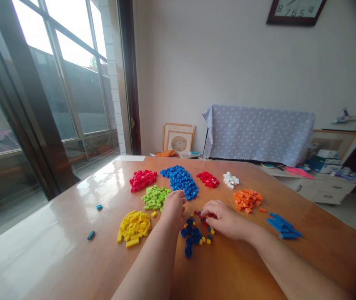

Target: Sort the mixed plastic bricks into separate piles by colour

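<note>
My left hand [174, 205] is between the lime-green brick pile [154, 197] and a loose mixed group. Its fingers curl inward, and what they hold, if anything, is hidden. Over the right side of the mixed group, my right hand [224, 218] has bent fingers, with small red pieces [204, 223] under and beside them. I cannot make out what lies between the fingertips. Dark blue round pieces [196, 231] and small yellow bricks [208, 241] lie in that group. Beyond my left hand spreads a large pile of blue round pieces [181, 180].
Piles of yellow bricks [134, 227], pinkish-red pieces [143, 180], red bricks [208, 179], white pieces [230, 180], orange bricks [247, 200] and long blue bricks [282, 226] surround my hands on the wooden table [81, 254]. Two stray blue pieces lie left, one a flat brick [91, 235].
</note>
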Available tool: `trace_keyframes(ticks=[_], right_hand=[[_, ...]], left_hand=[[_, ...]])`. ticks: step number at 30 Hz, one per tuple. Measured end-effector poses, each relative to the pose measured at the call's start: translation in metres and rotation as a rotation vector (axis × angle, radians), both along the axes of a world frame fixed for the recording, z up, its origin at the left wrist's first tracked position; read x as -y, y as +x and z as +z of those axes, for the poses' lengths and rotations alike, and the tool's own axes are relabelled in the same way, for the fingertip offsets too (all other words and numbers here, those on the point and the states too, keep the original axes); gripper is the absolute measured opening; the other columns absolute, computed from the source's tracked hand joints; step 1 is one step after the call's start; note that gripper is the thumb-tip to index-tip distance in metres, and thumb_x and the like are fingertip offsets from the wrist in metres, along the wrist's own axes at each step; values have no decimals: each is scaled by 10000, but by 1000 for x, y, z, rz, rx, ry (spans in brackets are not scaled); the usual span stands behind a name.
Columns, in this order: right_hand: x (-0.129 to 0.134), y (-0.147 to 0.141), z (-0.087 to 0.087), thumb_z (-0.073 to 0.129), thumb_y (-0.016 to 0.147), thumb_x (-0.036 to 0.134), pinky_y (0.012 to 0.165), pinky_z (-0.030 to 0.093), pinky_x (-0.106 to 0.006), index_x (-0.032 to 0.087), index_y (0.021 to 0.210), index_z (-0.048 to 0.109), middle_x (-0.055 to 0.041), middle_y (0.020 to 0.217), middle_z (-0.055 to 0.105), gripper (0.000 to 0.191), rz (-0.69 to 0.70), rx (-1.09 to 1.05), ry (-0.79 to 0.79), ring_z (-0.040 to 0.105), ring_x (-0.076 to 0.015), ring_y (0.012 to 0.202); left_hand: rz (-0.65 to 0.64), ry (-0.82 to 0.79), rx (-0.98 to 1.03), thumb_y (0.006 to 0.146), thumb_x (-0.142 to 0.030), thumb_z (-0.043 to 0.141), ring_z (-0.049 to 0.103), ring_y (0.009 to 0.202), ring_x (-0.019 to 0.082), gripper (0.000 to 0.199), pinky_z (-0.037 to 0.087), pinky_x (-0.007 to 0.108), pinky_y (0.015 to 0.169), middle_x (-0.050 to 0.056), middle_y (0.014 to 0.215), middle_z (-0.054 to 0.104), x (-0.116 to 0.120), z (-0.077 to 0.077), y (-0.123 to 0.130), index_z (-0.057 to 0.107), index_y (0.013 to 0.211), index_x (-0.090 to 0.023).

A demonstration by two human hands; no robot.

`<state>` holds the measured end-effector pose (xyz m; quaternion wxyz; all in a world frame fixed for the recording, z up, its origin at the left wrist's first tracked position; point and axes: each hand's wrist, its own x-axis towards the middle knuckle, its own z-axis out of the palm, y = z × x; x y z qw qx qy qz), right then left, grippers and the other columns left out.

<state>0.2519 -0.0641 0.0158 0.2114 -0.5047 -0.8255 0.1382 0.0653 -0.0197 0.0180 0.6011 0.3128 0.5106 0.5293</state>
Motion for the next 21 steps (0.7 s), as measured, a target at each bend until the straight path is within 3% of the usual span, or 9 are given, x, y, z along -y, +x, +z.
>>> trace_keyframes(ticks=[4,9,14,21], right_hand=[[-3,22,-2,515,801,164,792,427,-272,223,883,708,-37,941,667,218,-146,-83,-24,595,-179,875],[-5,47,-8,550,750,149,725,405,-257,206,857,681,-29,872,640,178,-233,-20,-69,573,-163,788],[-1,61,-9,563,728,129,709,385,-250,215,922,670,-26,879,620,238,-245,35,-100,558,-158,785],[-1,58,-11,570,730,131,709,385,-239,228,921,684,-23,914,612,242,-148,41,-139,564,-149,798]], left_hand=[[-87,174,-219,753,-300,587,584,760,162,209,386,261,646,50,848,638,5,-1,6,637,907,-168],[-257,344,-583,738,-226,555,528,608,131,174,354,228,567,15,706,609,5,-15,15,660,863,-165],[-336,478,-854,703,-142,521,583,707,163,237,361,229,598,33,803,673,6,-28,17,687,862,-198],[-364,707,-1059,714,-137,548,592,854,204,177,401,261,722,58,861,682,12,-29,21,689,789,-214]])
